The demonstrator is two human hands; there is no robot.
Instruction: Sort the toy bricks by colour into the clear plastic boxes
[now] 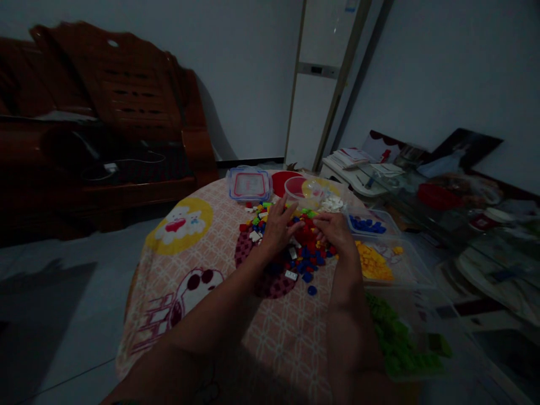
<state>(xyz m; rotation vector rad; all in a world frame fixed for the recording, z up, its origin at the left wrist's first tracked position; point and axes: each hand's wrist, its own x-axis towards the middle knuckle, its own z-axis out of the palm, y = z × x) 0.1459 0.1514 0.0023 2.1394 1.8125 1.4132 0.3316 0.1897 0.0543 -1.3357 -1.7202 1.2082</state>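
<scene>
A mixed heap of small toy building bricks [310,253] in red, blue, yellow, green and white is spread over the middle of the table. Over the heap's left side lies my left hand [278,226], its fingers apart and nothing visible in it. At the right side, my right hand [332,228] has its fingers curled together above the red bricks. Whatever may be between those fingertips is hidden. A white brick [291,275] and a round blue piece [311,290] lie at the near edge of the heap.
Along the right stand clear containers with blue bricks [367,225], yellow bricks [373,261] and green bricks [392,332]. White bricks [332,202] sit at the back beside a clear round tub [295,187]. A lidded box [250,184] is at the back left of the patterned tablecloth [291,337].
</scene>
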